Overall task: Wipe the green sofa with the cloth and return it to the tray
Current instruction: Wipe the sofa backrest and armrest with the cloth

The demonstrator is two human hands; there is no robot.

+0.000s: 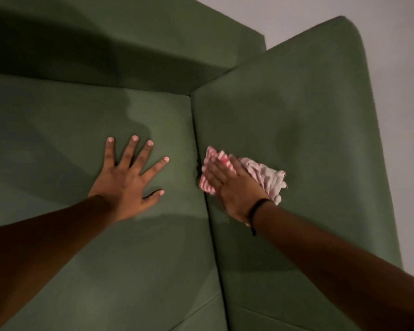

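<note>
The green sofa (81, 120) fills the view. Its seat cushion is on the left, and its padded armrest panel (296, 103) rises on the right. My left hand (127, 177) lies flat on the seat cushion with fingers spread, holding nothing. My right hand (234, 187) presses a crumpled pink-and-white striped cloth (268, 177) against the inner face of the armrest, just right of the seam between seat and armrest. The cloth sticks out above and to the right of my fingers. No tray is in view.
The sofa backrest (129, 44) runs along the top in shadow. A pale wall (392, 68) shows behind the armrest at the right. A black band circles my right wrist (256, 209).
</note>
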